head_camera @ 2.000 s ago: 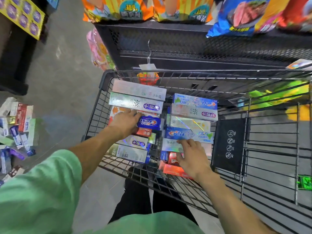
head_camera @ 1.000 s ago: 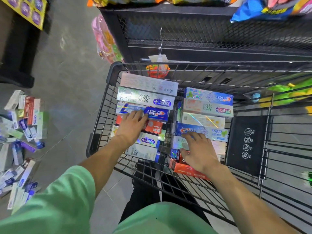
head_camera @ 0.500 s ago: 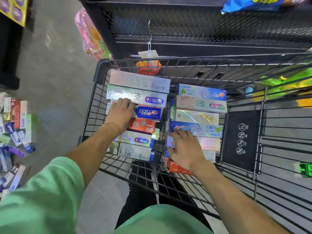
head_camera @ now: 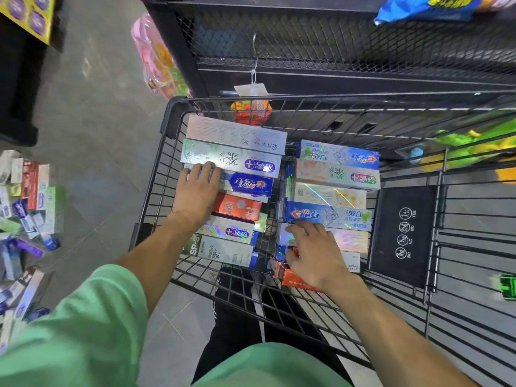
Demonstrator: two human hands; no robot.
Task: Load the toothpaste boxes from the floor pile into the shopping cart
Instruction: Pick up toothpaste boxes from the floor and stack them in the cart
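Observation:
Two columns of toothpaste boxes lie flat in the black wire shopping cart point(head_camera: 156, 174). My left hand point(head_camera: 196, 191) rests palm down on the left column, fingers spread over the left end of a blue Crest box point(head_camera: 250, 184). My right hand point(head_camera: 312, 254) lies on the right column, fingertips just below a long blue Crest box point(head_camera: 326, 216), covering a pale holographic box point(head_camera: 349, 240). Neither hand grips a box. The floor pile of toothpaste boxes point(head_camera: 25, 219) sits far left.
A black mesh shelf unit point(head_camera: 335, 43) stands right behind the cart, with a hanging orange packet point(head_camera: 250, 110). Snack bags point(head_camera: 435, 7) lie on the shelf top. The cart's folded child-seat flap point(head_camera: 405, 233) is to the right of the boxes. Grey tiled floor point(head_camera: 92, 121) separates cart and pile.
My left hand slid up the left column from the orange box to the blue Crest box. My right hand stayed on the lower right column. The view shifted slightly.

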